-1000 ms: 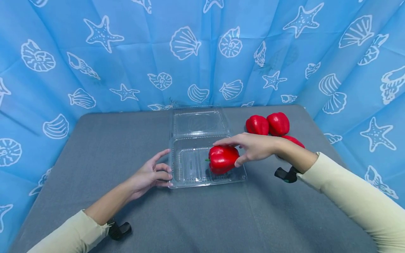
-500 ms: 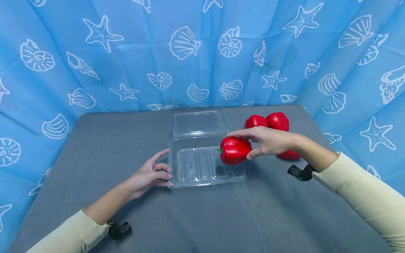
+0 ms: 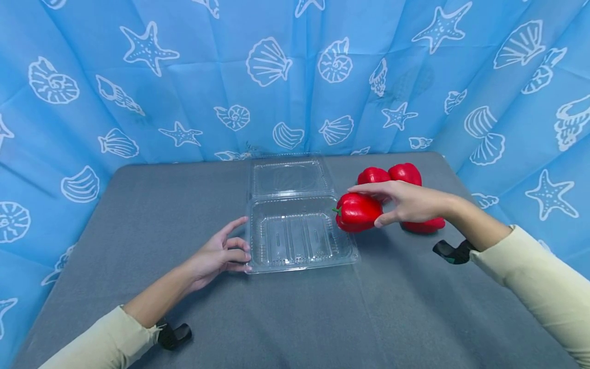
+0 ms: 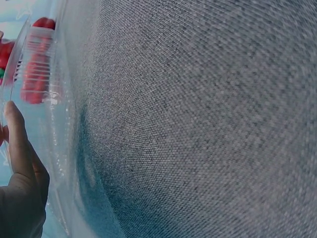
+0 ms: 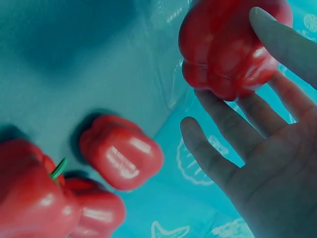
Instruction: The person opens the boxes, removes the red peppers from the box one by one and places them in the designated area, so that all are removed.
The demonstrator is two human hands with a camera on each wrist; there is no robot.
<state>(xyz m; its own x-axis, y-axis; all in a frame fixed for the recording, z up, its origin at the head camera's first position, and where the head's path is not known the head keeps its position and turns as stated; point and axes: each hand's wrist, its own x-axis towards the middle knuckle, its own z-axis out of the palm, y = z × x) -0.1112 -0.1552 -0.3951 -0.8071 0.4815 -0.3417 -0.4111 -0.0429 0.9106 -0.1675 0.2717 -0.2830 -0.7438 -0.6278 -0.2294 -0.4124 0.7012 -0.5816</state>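
Observation:
In the head view my right hand (image 3: 407, 202) holds a red bell pepper (image 3: 358, 212), thumb on one side and fingers on the other, stem pointing left. The pepper overlaps the right rim of a clear plastic clamshell container (image 3: 288, 241), whose lid (image 3: 290, 179) lies open toward the back. The right wrist view shows the held bell pepper (image 5: 233, 44) up close, thumb across it. At the container's left edge, my left hand (image 3: 223, 253) rests its fingertips against the rim. In the left wrist view a finger (image 4: 17, 134) lies straight along the clear wall.
Behind and beside my right hand, three more red bell peppers lie on the grey table (image 3: 184, 205): one bell pepper (image 3: 372, 175), another bell pepper (image 3: 406, 173) and a nearer bell pepper (image 3: 424, 226). A blue curtain (image 3: 286, 77) with white seashells stands behind the table.
My right hand has lifted the bell pepper from over the container's tray and carried it right and back to the right rim. The left hand stays at the left edge.

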